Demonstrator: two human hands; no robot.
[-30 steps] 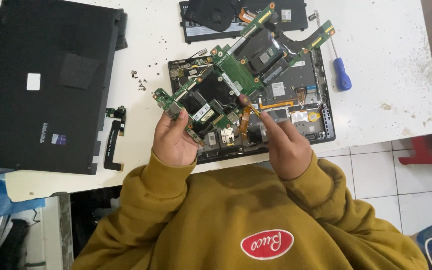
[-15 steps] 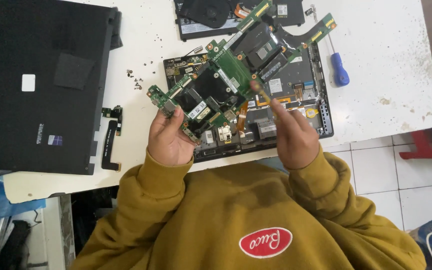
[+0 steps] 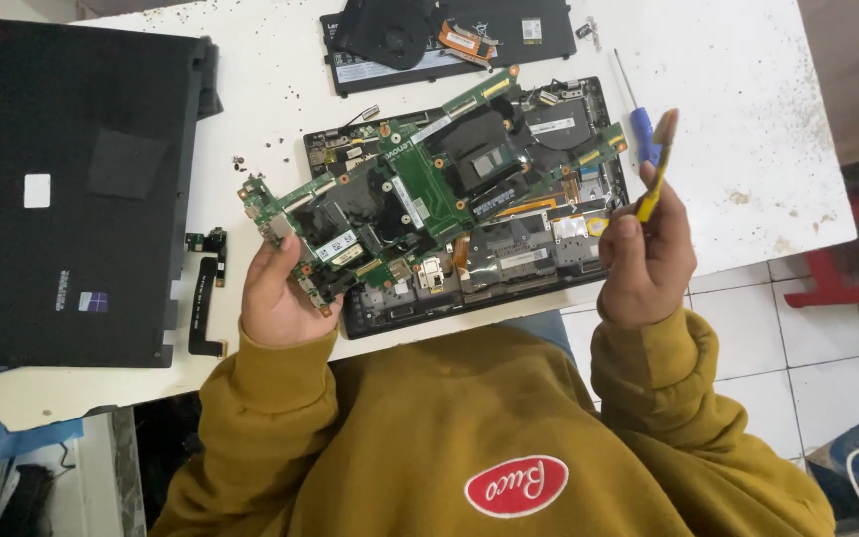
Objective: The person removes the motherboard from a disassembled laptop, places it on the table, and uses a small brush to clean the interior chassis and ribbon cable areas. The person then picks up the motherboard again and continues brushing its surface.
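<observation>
My left hand (image 3: 275,298) grips the near left end of a green laptop motherboard (image 3: 420,189), which is lifted and tilted above the open black laptop base (image 3: 519,259) on the white table (image 3: 738,119). My right hand (image 3: 643,259) is raised to the right of the base, closed on a thin yellow pry tool (image 3: 656,169) that points up and away. The board hides much of the base's inside.
A black laptop lid (image 3: 62,189) lies at the left. A black bottom cover with a fan (image 3: 449,40) is at the far edge. A blue-handled screwdriver (image 3: 638,114) lies right of the base. A small black cable part (image 3: 209,288) and loose screws (image 3: 241,161) sit between lid and base.
My right hand has left the laptop base and moved right and up, now holding the yellow pry tool. My left hand still holds the motherboard, lifted slightly further.
</observation>
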